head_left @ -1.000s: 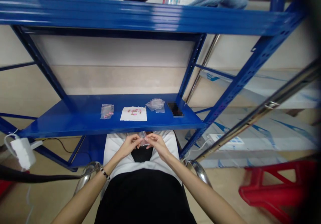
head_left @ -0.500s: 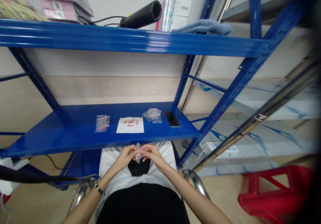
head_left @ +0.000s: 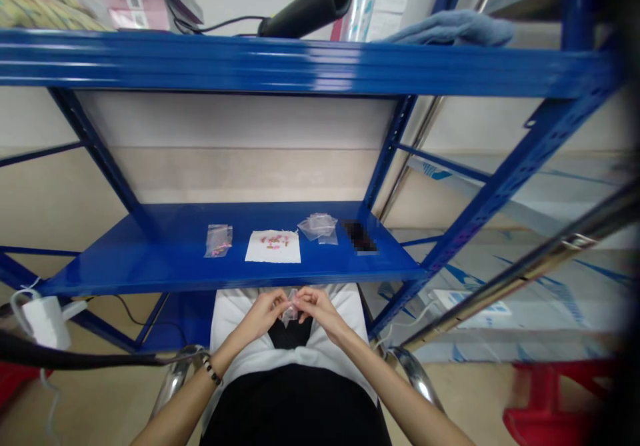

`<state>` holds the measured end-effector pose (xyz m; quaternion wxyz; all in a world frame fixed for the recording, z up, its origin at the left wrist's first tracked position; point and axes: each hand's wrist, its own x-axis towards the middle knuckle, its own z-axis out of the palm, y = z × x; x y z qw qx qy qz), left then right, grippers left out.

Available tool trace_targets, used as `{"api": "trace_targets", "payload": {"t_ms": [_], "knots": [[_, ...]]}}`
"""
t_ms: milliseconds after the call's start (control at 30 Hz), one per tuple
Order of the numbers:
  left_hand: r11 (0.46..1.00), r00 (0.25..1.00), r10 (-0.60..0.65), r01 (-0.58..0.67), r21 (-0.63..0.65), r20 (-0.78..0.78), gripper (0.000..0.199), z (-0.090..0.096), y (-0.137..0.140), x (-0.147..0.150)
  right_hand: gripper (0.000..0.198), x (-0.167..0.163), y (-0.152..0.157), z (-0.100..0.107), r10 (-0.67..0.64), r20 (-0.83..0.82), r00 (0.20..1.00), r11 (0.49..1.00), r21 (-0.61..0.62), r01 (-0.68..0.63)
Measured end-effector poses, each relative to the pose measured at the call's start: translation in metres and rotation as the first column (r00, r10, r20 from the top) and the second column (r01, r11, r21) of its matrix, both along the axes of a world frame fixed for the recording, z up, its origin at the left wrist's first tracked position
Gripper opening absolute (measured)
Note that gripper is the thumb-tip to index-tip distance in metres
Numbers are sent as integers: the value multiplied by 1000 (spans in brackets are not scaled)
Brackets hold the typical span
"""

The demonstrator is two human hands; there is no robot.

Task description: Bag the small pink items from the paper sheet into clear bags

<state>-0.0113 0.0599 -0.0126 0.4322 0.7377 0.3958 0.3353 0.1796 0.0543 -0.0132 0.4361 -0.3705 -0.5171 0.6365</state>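
Just below the shelf's front edge, over my lap, my left hand and my right hand pinch a small clear plastic bag between them. Whether anything lies inside it is too small to tell. On the blue shelf beyond lies a white sheet with several small pink and brown pieces on it. Left of the sheet is a clear zip bag with small pink pieces in its lower part. A loose pile of clear bags lies to the right.
A dark, blurred-out flat object lies near the shelf's right end. The upper shelf beam crosses above, carrying a black tube, pink boxes and a blue cloth. A red stool stands at lower right.
The view has shifted, so the shelf and hands appear slightly further right. Both hands still pinch the bag over the lap; the items on the shelf lie as before.
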Motion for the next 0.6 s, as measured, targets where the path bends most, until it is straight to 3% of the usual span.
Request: {"api": "trace_targets", "payload": {"t_ms": [133,433,600], "knots": [[999,1000,22,-22,26,10,32,2,5,-2,36,0,7,0,-2,39,999,999,-35,3],[990,997,74,-71,124,-17,19,4,-26,1,38,2,-18,-5,34,69,997,999,-37,-31],[986,997,77,-76,150,-1,21,8,-21,7,38,2,-9,-1,21,56,998,999,-45,-19]]}}
